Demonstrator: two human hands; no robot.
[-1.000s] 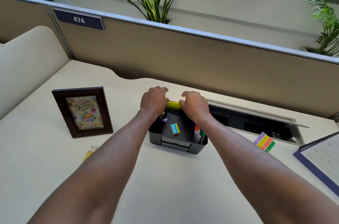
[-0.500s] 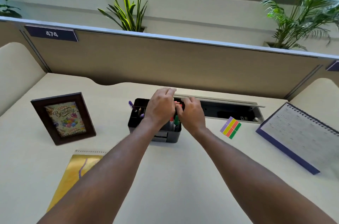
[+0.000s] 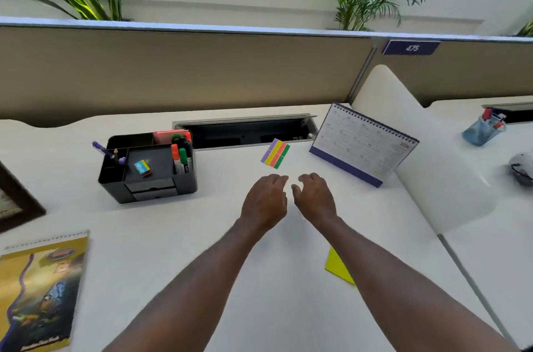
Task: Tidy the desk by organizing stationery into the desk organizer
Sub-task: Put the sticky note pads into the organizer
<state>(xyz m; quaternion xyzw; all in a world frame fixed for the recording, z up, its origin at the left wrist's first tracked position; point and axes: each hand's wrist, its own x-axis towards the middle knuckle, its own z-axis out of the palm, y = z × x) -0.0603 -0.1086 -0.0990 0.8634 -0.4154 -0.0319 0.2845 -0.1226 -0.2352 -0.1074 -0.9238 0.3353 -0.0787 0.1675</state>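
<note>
Reaching step, judged from the layout: left hand (image 3: 265, 201) and right hand (image 3: 314, 199) side by side over the middle of the white desk (image 3: 161, 230). Both empty, fingers loosely bent and relaxed, just short of the striped pad of purple, yellow, pink and green sticky flags (image 3: 275, 153). Pad flat on the desk toward the back edge, just in front of the open cable trough (image 3: 245, 134), well apart from the black plastic desk organizer (image 3: 187, 181) nearer the back-left.

Next move, probably: pinch the pad by its edges, lift, carry leftward, drop into a free compartment. Thin and flush to the surface, so likely to need a slide or a fingernail first.

Counted:
- one flag pad
- one square yellow sticky-note pad (image 3: 336, 266) near the front-right edge, partly under the right forearm
- one organizer, already holding:
  - one small blue-and-yellow box (image 3: 142, 168) on its flat middle tray
  - one pink note block (image 3: 170, 136) at its back
  - one purple pen (image 3: 101, 148) at its left
  - about five capped markers (image 3: 182, 157) at its right, exact number hard to tell
- one white spiral desk calendar (image 3: 363, 144)
- one gold spiral notebook (image 3: 37, 291)
- one dark picture frame (image 3: 17, 207)
</note>
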